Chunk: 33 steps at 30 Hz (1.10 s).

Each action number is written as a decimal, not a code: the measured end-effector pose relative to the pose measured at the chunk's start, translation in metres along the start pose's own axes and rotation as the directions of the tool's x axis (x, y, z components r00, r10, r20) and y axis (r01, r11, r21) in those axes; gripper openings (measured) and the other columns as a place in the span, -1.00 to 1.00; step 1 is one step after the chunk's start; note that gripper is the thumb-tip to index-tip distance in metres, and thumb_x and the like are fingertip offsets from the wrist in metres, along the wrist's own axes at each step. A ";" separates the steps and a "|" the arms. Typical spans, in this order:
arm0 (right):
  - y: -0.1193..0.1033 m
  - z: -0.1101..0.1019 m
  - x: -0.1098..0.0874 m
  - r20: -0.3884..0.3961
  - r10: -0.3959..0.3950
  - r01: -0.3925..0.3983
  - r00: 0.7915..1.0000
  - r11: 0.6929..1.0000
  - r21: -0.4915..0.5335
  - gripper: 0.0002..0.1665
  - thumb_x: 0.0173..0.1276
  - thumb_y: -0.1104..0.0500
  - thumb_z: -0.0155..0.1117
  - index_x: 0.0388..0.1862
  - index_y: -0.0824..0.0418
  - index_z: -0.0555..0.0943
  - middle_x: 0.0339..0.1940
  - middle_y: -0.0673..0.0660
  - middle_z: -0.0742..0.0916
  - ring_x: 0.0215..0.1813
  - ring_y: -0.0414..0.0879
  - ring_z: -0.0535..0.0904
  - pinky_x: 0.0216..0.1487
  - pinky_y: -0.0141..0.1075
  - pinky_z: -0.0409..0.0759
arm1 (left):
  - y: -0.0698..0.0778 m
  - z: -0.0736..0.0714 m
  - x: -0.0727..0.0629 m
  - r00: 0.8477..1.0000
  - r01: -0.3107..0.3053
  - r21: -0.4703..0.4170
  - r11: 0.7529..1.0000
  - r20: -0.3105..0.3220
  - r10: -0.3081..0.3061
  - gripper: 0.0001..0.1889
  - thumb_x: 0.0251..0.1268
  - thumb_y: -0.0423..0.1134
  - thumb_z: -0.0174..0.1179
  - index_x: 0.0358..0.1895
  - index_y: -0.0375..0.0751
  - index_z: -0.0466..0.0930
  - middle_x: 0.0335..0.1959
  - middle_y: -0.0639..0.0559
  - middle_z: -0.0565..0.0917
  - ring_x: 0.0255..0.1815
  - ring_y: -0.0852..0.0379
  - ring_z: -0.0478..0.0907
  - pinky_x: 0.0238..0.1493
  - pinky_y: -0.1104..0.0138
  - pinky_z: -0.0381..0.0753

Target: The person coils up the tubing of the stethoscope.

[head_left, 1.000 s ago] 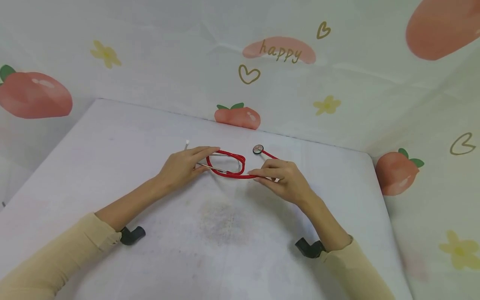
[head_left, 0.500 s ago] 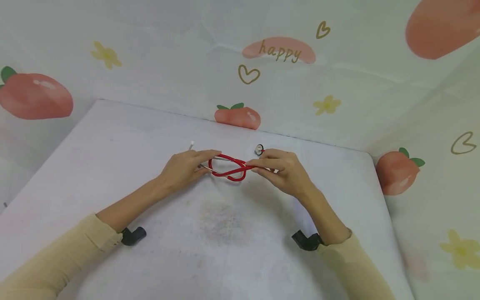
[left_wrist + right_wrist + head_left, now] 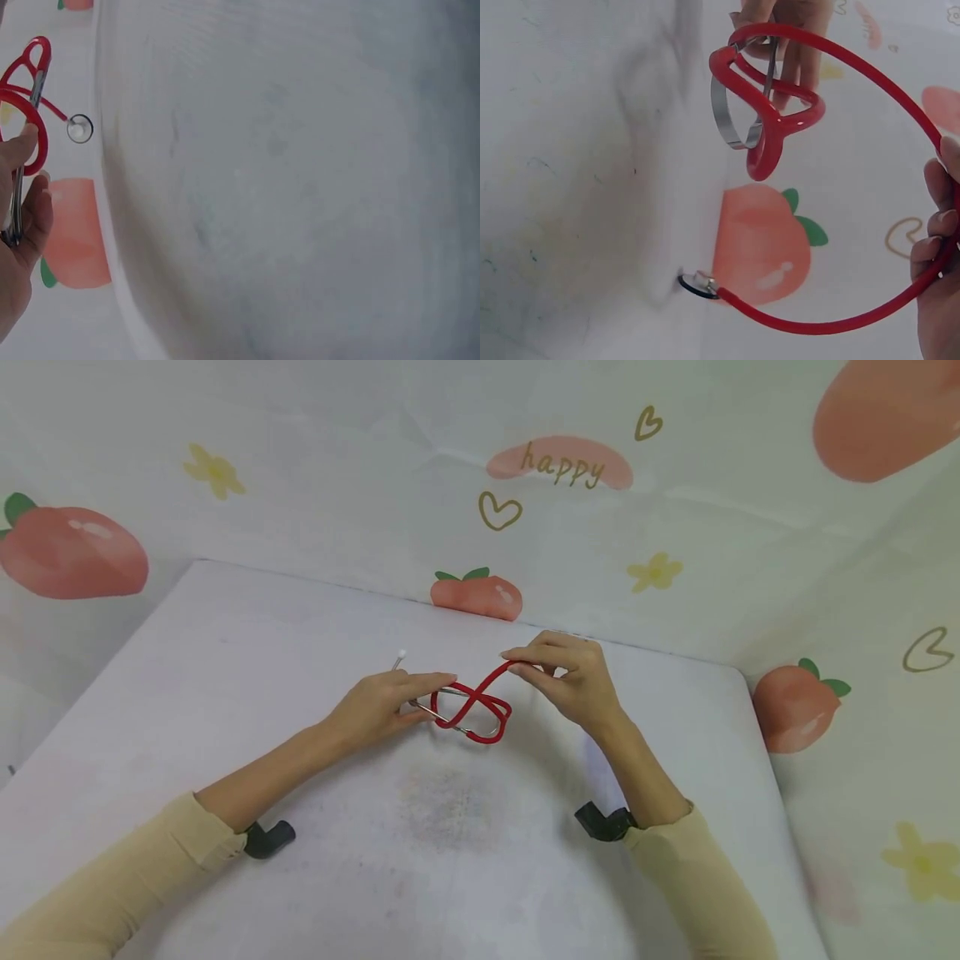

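Note:
A stethoscope with red tubing (image 3: pixel 491 677) is held between both hands over the white table. My left hand (image 3: pixel 373 706) grips its coiled loop and metal ear tubes, with the thumb and fingers on either side. One white ear tip (image 3: pixel 402 653) sticks out behind that hand. My right hand (image 3: pixel 573 681) pinches the free length of tubing, which crosses over the loop. The round chest piece (image 3: pixel 700 285) dangles at the tubing's end in the right wrist view. In the head view it is hidden. A metal spring strip (image 3: pixel 721 116) shows within the loop.
The white tabletop (image 3: pixel 450 893) has a grey smudge near its middle. A wall sheet (image 3: pixel 337 485) with printed peaches, flowers and hearts rises behind and to the right. Black angled pieces (image 3: pixel 603 822) sit at both wrists.
My right hand has moved up towards the wall, drawing the tubing across the loop. The left hand has shifted slightly right and nearer. The chest piece has gone out of sight in the head view.

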State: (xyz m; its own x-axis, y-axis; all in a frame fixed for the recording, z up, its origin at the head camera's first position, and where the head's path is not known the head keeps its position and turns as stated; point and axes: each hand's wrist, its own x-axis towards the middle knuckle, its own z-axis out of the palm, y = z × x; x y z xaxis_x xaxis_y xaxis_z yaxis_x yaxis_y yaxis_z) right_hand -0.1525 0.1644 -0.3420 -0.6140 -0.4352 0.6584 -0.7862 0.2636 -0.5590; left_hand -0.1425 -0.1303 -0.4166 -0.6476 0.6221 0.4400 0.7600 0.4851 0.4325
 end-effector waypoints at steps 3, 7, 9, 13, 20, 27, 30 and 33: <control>0.003 0.000 0.003 -0.007 0.007 -0.007 1.000 1.000 -0.015 -0.73 0.06 0.46 0.52 -0.22 0.26 0.80 -0.48 0.01 0.71 -0.48 -0.23 0.43 -0.46 -0.44 0.42 | 0.003 0.001 0.000 1.000 -0.010 0.004 1.000 -0.012 0.010 -0.24 -0.02 -0.29 0.56 0.36 0.01 0.51 -0.10 0.16 0.74 -0.35 0.21 0.54 -0.42 0.38 0.53; 0.006 0.002 0.006 -0.018 0.025 -0.025 1.000 0.999 -0.033 -0.76 0.11 0.42 0.51 -0.21 0.27 0.80 -0.50 0.02 0.69 -0.50 -0.21 0.38 -0.50 -0.43 0.34 | 0.006 0.002 0.001 0.998 -0.044 0.023 0.999 -0.033 0.045 -0.20 -0.03 -0.26 0.57 0.38 0.00 0.47 -0.19 0.14 0.73 -0.39 0.17 0.55 -0.43 0.38 0.54; 0.008 0.004 0.008 -0.026 0.037 -0.038 0.999 0.998 -0.040 -0.78 0.13 0.41 0.51 -0.20 0.27 0.80 -0.50 0.03 0.68 -0.50 -0.20 0.35 -0.51 -0.40 0.30 | 0.009 0.001 0.002 0.996 -0.070 0.039 0.997 -0.045 0.072 -0.18 -0.04 -0.27 0.58 0.40 0.00 0.45 -0.21 0.11 0.73 -0.40 0.17 0.54 -0.44 0.37 0.54; 0.012 0.006 0.012 -0.039 0.057 -0.059 0.998 0.997 -0.044 -0.78 0.16 0.39 0.49 -0.19 0.26 0.80 -0.48 0.04 0.70 -0.50 -0.18 0.36 -0.49 -0.38 0.33 | 0.012 0.000 0.003 0.993 -0.101 0.072 0.992 -0.060 0.106 -0.12 -0.03 -0.25 0.57 0.45 0.05 0.38 -0.27 0.07 0.73 -0.41 0.20 0.51 -0.48 0.36 0.53; 0.027 0.012 0.015 -0.034 0.098 -0.098 0.995 0.995 -0.026 -0.79 0.19 0.36 0.48 -0.17 0.25 0.80 -0.49 0.03 0.70 -0.49 -0.16 0.36 -0.49 -0.37 0.32 | 0.014 -0.003 0.003 0.987 -0.147 0.098 0.984 -0.049 0.152 -0.11 0.00 -0.23 0.56 0.47 0.11 0.34 -0.07 0.14 0.73 -0.36 0.19 0.53 -0.42 0.36 0.58; 0.034 0.020 0.021 -0.030 0.119 -0.119 0.992 0.993 -0.011 -0.80 0.21 0.34 0.48 -0.16 0.25 0.80 -0.51 0.02 0.66 -0.50 -0.14 0.35 -0.49 -0.38 0.31 | 0.014 -0.003 0.004 0.980 -0.199 0.088 0.976 0.004 0.199 -0.21 0.16 -0.28 0.46 0.48 0.12 0.34 0.36 0.20 0.50 -0.15 0.17 0.60 -0.14 0.34 0.64; 0.034 0.021 0.023 -0.036 0.106 -0.107 0.994 0.994 -0.013 -0.79 0.20 0.36 0.48 -0.16 0.25 0.80 -0.49 0.03 0.68 -0.51 -0.14 0.36 -0.49 -0.38 0.32 | 0.015 -0.002 0.005 0.978 -0.209 0.090 0.974 0.018 0.208 -0.24 0.20 -0.28 0.42 0.48 0.14 0.35 0.36 0.21 0.49 -0.06 0.17 0.60 -0.09 0.33 0.64; 0.033 0.023 0.027 -0.034 0.097 -0.098 0.995 0.995 -0.015 -0.79 0.19 0.35 0.49 -0.17 0.26 0.80 -0.48 0.04 0.69 -0.51 -0.14 0.36 -0.49 -0.38 0.33 | 0.015 -0.001 0.006 0.975 -0.223 0.079 0.972 0.020 0.222 -0.26 0.20 -0.29 0.43 0.46 0.12 0.38 0.34 0.15 0.52 0.03 0.15 0.61 -0.05 0.30 0.64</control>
State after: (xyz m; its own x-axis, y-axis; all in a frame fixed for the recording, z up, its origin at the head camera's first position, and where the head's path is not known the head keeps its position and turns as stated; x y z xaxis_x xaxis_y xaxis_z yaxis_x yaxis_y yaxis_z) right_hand -0.1930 0.1420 -0.3541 -0.6894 -0.3784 0.6177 -0.7235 0.3179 -0.6128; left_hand -0.1348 -0.1199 -0.4072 -0.4617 0.7266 0.5088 0.8870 0.3813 0.2605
